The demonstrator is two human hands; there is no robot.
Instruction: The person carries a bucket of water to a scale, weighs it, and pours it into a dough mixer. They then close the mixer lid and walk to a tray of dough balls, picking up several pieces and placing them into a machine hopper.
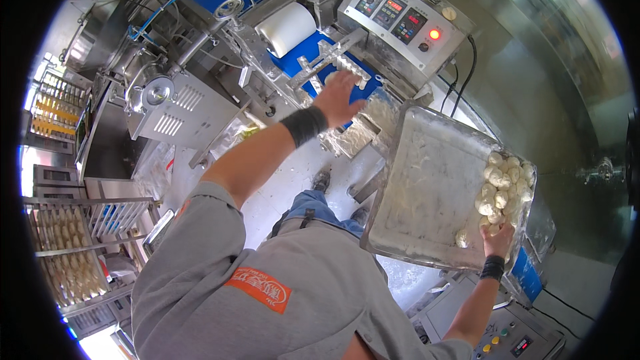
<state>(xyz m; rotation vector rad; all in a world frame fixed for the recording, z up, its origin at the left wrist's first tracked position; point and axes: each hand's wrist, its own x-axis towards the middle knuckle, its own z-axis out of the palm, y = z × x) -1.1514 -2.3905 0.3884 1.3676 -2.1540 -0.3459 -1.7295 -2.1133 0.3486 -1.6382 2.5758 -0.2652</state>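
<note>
My left hand is over the blue conveyor belt of a dough machine, by the metal guide bars. Its thumb stands apart from the fingers. A pale piece, perhaps dough, shows at its fingertips; whether it is gripped is unclear. My right hand is at the right part of a large floured metal tray, its fingers around dough balls at the near end of a pile. Several floured dough balls are heaped along the tray's right side. One dough ball lies apart, left of my right hand.
A control panel with a lit red lamp stands behind the belt, near a white roller. Floury metal parts lie below my left hand. A second control box is at the lower right. A rack with loaded trays stands left.
</note>
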